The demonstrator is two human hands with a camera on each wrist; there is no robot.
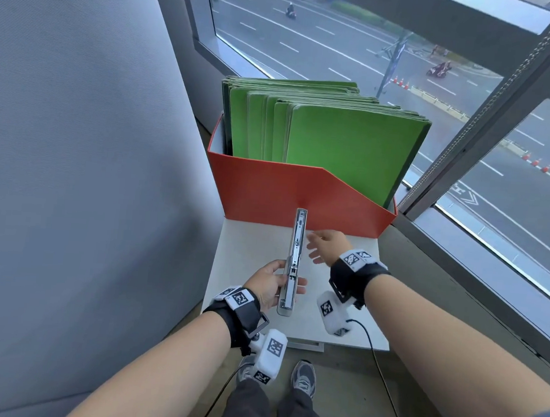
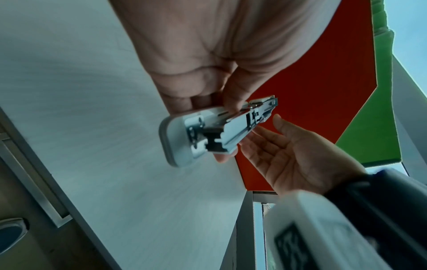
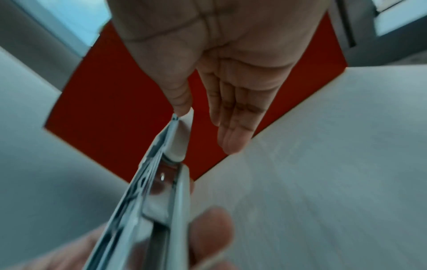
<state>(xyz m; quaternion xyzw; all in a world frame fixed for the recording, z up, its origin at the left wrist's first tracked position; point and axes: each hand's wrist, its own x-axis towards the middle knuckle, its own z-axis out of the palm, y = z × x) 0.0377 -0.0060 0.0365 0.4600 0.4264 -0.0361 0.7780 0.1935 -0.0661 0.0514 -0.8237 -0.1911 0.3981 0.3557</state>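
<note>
A grey and white stapler with its bare metal staple channel showing is held over the small white table, pointing away from me. My left hand grips its near end, thumb on one side and fingers on the other; the left wrist view shows the stapler in that hand. My right hand is beside the far end with straight fingers. In the right wrist view its thumb tip is at the tip of the stapler; whether it touches I cannot tell.
A red file box full of upright green folders stands at the table's far edge. A grey partition rises on the left and a window frame on the right. My shoes are below the table's near edge.
</note>
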